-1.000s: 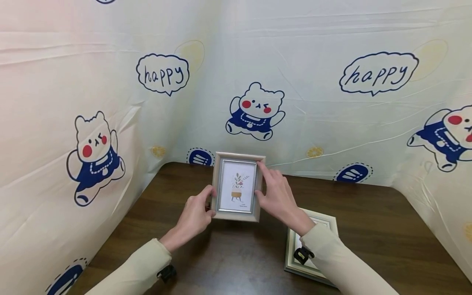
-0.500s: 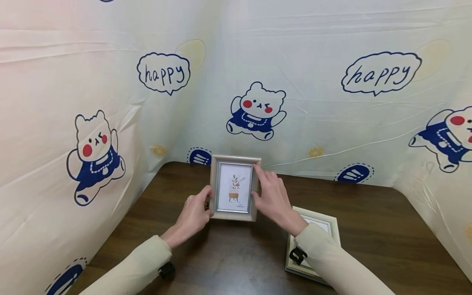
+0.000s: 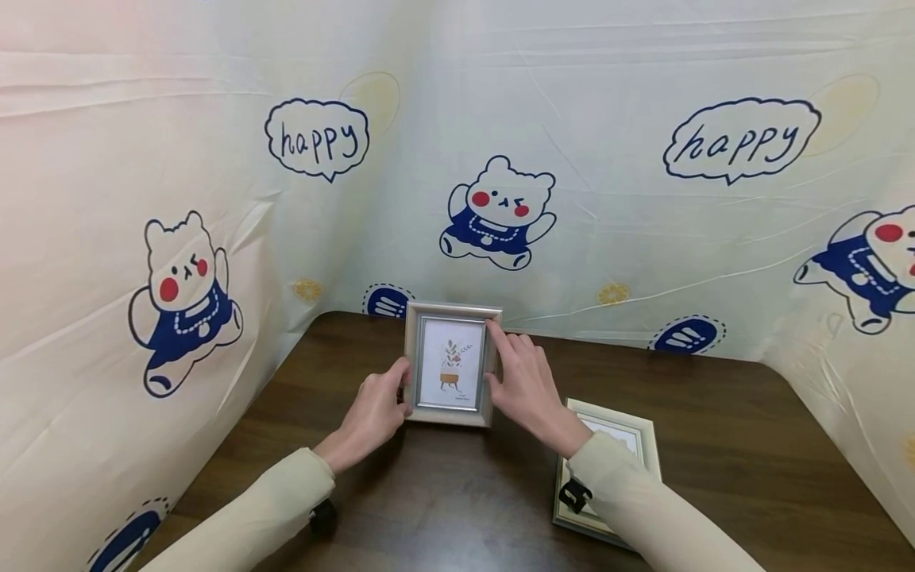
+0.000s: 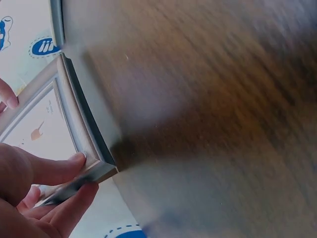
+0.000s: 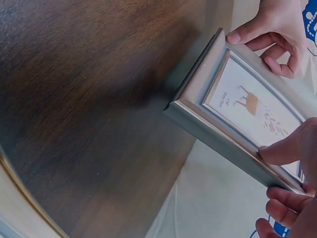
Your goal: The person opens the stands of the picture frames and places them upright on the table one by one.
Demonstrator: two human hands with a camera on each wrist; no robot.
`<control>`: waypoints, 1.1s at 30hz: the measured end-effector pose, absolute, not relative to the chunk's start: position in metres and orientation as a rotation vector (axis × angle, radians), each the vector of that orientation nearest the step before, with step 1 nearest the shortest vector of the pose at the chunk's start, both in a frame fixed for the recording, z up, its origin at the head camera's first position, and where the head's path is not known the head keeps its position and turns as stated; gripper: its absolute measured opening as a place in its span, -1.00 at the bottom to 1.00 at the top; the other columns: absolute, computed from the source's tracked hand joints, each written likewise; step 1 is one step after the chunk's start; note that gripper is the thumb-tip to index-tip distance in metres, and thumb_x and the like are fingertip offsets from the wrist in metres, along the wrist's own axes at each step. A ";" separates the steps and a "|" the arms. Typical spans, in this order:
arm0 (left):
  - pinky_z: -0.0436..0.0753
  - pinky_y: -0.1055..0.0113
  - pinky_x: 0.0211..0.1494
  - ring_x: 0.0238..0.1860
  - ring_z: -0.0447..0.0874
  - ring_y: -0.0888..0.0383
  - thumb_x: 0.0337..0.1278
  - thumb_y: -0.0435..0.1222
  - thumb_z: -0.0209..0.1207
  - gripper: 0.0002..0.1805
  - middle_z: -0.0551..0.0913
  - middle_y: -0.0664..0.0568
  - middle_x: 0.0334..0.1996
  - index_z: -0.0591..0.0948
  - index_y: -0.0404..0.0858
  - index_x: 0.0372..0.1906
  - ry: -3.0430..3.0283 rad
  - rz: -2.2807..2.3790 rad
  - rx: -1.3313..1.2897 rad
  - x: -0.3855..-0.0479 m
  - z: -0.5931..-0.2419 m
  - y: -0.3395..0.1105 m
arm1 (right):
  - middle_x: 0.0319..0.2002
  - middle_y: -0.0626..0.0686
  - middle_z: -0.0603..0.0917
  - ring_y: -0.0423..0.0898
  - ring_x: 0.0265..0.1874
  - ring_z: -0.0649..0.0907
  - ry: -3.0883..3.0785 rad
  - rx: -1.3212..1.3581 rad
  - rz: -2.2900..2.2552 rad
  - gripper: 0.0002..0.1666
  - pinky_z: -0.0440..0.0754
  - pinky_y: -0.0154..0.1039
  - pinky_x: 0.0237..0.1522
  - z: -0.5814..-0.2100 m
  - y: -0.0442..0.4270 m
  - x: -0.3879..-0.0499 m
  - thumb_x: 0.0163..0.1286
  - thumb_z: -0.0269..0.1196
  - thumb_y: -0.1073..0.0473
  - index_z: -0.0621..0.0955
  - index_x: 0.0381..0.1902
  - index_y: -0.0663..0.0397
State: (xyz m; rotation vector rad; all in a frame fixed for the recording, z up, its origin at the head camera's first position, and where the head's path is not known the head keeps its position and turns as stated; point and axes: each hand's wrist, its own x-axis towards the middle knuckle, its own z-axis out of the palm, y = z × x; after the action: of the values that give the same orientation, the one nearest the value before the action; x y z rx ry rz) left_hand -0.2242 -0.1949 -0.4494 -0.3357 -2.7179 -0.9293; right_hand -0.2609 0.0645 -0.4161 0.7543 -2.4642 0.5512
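Pinches a potted-plant picture frame [image 3: 449,365] by opposite sides between left hand [image 3: 373,409] and right hand [image 3: 527,381], with right sleeve [image 3: 643,496] over another picture frame [image 3: 629,433].

Soft, fairly bright light fills the head view, the cloth [image 3: 608,79] pinkish past the left edge of the tabletop [image 3: 457,492], cooler behind its back edge, with glare between its sides. Both wrist views look dimmer and softer, the left's wood grain smeared, shadows darkening beside the picture frame [image 4: 89,139].
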 end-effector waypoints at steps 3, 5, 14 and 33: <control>0.51 0.24 -0.43 -0.45 0.51 0.07 -0.17 -0.67 0.52 -0.44 0.57 -0.03 -0.48 0.45 -0.21 -0.19 -2.713 -0.901 -0.354 -0.225 -0.451 -0.197 | -0.03 0.14 0.71 0.10 -0.08 0.59 -2.472 0.759 0.549 0.06 0.54 -0.01 -0.15 -0.416 0.064 -0.261 0.17 0.59 0.25 0.35 0.58 0.11; 0.52 0.23 -0.42 -0.44 0.52 0.07 -0.18 -0.66 0.52 -0.44 0.58 -0.02 -0.47 0.44 -0.20 -0.20 -2.715 -0.894 -0.362 -0.226 -0.451 -0.197 | -0.03 0.14 0.71 0.10 -0.08 0.59 -2.476 0.763 0.548 0.06 0.54 -0.01 -0.15 -0.416 0.064 -0.260 0.17 0.59 0.26 0.35 0.58 0.11; 0.54 0.21 -0.39 -0.42 0.53 0.07 -0.15 -0.64 0.52 -0.47 0.62 -0.03 -0.45 0.44 -0.20 -0.23 -2.722 -0.856 -0.374 -0.229 -0.454 -0.202 | -0.08 0.11 0.70 0.11 -0.05 0.59 -2.476 0.791 0.531 0.06 0.55 0.01 -0.14 -0.414 0.063 -0.257 0.15 0.58 0.30 0.36 0.57 0.08; 0.57 0.21 -0.33 -0.37 0.56 0.06 -0.08 -0.63 0.52 -0.48 0.61 -0.04 -0.40 0.43 -0.20 -0.20 -2.726 -0.860 -0.391 -0.227 -0.456 -0.205 | -0.11 0.11 0.72 0.10 -0.06 0.60 -2.482 0.805 0.451 0.08 0.54 -0.01 -0.16 -0.416 0.064 -0.255 0.16 0.58 0.29 0.33 0.59 0.06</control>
State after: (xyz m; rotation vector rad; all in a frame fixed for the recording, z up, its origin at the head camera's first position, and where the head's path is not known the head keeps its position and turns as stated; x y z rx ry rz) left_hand -0.2268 -0.2050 -0.4560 -0.3905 -2.7263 -0.8596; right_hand -0.2550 0.0639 -0.4165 0.8049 -2.4818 0.4505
